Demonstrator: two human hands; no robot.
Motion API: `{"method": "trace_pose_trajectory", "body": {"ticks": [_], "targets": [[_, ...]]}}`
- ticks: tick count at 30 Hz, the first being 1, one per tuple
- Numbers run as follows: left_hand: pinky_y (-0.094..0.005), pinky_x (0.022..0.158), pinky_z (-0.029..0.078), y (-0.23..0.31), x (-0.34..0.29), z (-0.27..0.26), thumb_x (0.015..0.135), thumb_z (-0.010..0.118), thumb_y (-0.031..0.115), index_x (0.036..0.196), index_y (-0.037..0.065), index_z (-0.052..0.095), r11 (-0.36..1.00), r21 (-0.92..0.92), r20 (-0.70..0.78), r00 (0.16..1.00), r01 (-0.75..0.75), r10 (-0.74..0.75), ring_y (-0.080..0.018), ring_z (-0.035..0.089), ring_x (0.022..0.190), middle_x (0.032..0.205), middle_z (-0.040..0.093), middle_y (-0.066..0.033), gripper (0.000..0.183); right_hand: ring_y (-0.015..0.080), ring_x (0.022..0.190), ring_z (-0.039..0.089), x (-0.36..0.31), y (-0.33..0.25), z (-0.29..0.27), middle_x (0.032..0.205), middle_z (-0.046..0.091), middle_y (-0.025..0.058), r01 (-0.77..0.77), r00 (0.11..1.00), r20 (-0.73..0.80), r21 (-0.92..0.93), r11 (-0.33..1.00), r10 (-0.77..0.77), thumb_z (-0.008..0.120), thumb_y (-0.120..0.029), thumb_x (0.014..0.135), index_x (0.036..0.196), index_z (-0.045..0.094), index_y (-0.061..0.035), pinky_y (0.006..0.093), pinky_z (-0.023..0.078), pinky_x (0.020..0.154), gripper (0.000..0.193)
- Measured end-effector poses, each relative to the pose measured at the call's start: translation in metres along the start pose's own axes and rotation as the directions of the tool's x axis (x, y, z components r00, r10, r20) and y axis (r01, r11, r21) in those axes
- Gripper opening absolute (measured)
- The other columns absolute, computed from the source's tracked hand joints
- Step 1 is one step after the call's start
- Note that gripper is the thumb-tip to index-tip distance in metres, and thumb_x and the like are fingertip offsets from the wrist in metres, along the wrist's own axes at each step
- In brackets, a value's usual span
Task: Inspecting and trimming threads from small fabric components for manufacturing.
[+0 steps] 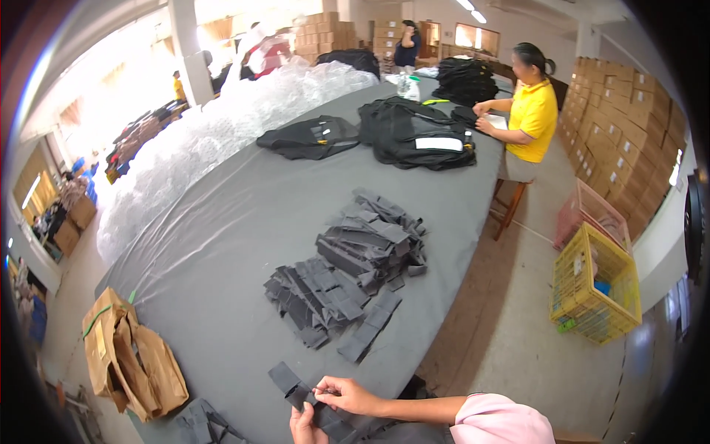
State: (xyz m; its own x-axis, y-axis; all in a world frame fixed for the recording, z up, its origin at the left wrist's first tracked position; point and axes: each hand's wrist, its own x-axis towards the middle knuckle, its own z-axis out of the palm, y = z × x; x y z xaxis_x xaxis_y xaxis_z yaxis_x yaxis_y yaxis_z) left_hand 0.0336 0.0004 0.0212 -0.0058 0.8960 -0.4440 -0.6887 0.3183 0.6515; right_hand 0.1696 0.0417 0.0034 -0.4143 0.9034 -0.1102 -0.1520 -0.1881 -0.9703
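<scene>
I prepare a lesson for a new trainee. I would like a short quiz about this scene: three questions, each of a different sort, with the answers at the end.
1. Multiple choice: What are the left hand and right hand handling?
A) a clear bottle
B) a dark grey strip
C) a brown paper bag

2. True or false: The yellow crate stands on the floor.

3. Fill in: The co-worker at the right edge of the table wears a ____ shirt.

Key: 1. B; 2. true; 3. yellow
</scene>
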Motion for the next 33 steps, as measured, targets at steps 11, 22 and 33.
{"method": "trace_pose_trajectory", "body": {"ticks": [11,22,33], "targets": [[-0.0321,0.087,0.044,-0.003,-0.004,-0.004,0.085,0.055,0.005,0.113,0.008,0.052,0.997,-0.047,-0.031,0.997,-0.067,0.065,-0.0172,0.055,0.097,0.106,0.059,-0.0042,0.028,0.0020,0.061,0.045,-0.003,-0.010,0.008,0.072,0.052,-0.0042,0.060,0.998,-0.034,0.005,0.998,-0.060,0.058,-0.013,0.087,0.093,0.055,-0.0037,0.0179,0.036,0.053,0.012],[-0.0301,0.086,0.042,-0.003,-0.001,-0.002,0.087,0.054,0.010,0.117,0.003,0.048,0.999,0.009,-0.032,0.998,-0.051,0.052,-0.0179,0.053,0.098,0.107,0.057,-0.0069,0.031,0.0074,0.080,0.054,-0.001,-0.008,0.005,0.085,0.059,0.0018,0.084,0.996,-0.013,-0.131,0.988,-0.087,0.058,-0.013,0.086,0.092,0.052,-0.0015,0.0234,0.044,0.071,0.015],[-0.0274,0.078,0.042,-0.008,0.006,-0.002,0.088,0.055,0.010,0.115,0.004,0.050,0.999,0.032,-0.017,1.000,-0.018,0.019,-0.0146,0.053,0.088,0.098,0.057,-0.0038,0.029,0.0070,0.077,0.053,-0.005,-0.011,-0.002,0.083,0.059,0.0013,0.068,0.994,-0.078,-0.130,0.989,-0.079,0.059,-0.016,0.085,0.091,0.053,-0.0018,0.0241,0.044,0.071,0.017]]}}
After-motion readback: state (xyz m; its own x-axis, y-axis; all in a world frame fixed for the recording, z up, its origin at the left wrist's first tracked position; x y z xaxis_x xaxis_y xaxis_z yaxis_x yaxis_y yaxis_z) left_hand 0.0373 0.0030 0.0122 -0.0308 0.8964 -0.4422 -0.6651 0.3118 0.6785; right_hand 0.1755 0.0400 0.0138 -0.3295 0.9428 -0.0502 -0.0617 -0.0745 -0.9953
